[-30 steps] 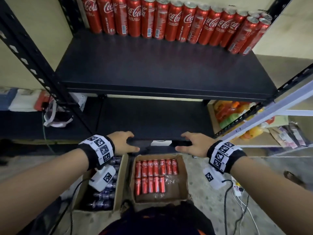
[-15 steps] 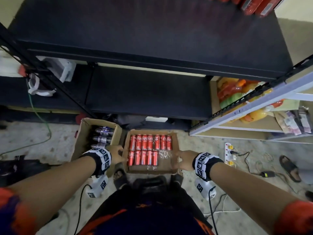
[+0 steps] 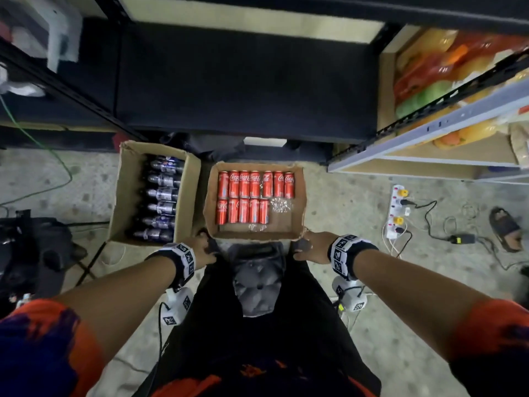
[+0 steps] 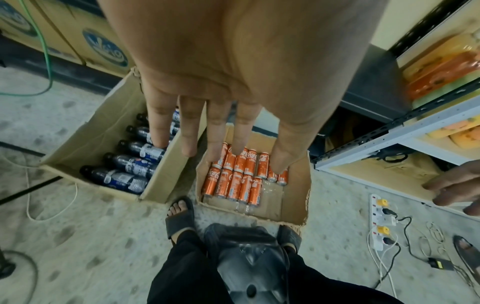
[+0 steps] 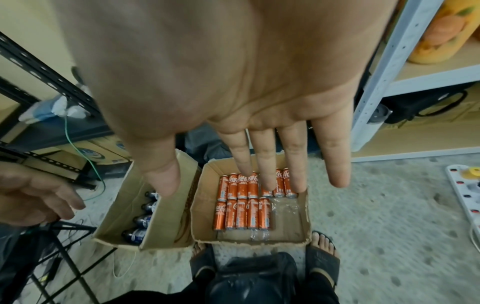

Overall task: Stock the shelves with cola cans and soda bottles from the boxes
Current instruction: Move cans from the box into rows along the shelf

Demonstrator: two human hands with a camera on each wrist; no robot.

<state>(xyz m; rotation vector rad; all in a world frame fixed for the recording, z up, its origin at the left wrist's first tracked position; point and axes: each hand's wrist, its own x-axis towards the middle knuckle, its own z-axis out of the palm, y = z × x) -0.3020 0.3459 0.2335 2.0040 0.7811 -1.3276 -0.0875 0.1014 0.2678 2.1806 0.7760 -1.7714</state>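
Note:
Two open cardboard boxes stand on the floor in front of the black shelf (image 3: 243, 81). The right box (image 3: 257, 236) holds two rows of red cola cans (image 3: 254, 193), lying flat with loose plastic wrap beside them. Dark soda bottles (image 3: 161, 196) lie in a row in the left box (image 3: 126, 196). My left hand (image 3: 201, 250) hovers above the can box's near left corner, and my right hand (image 3: 312, 247) above its near right corner. In the wrist views the left hand (image 4: 207, 144) and the right hand (image 5: 259, 174) hold nothing, fingers straight and pointing down over the cans (image 4: 239, 176) (image 5: 244, 214).
A white shelf unit (image 3: 429, 133) with orange packages stands at the right. A power strip (image 3: 396, 213) with cables and a sandal (image 3: 503, 229) lie on the floor to the right. Black gear (image 3: 34, 247) sits at the left. My sandalled feet (image 4: 180, 214) touch the can box's near side.
The view has tilted down from the shelf with the row of cans to the floor boxes. Both hands left the lower shelf's edge and dropped to above the can box's near corners.

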